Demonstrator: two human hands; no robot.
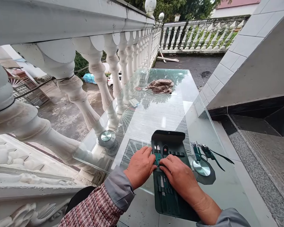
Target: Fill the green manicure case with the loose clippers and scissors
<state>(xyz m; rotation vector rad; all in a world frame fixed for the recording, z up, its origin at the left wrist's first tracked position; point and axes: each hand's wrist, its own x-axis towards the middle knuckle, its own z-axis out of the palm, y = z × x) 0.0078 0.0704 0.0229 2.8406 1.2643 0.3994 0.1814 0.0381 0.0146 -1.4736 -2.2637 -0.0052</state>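
Right hand (pixel 180 175), left hand (pixel 139 167) palms down over open manicure case (pixel 168 201), fingers (pixel 148 154) touching its tools (pixel 157 154); grip unclear.

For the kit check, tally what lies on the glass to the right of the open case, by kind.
Green-handled metal tools: 2
Round mirror: 1
Total: 3

1. Left hand (pixel 139 167): fingers on the upper tool row of the open dark green manicure case (pixel 167 201).
2. Right hand (pixel 180 176): across the case, just beside the left hand.
3. Steel manicure tools (pixel 202 152): beside the case, on the glass tabletop (pixel 156 113).
4. Brown cloth (pixel 161 86): crumpled at the table's far end.
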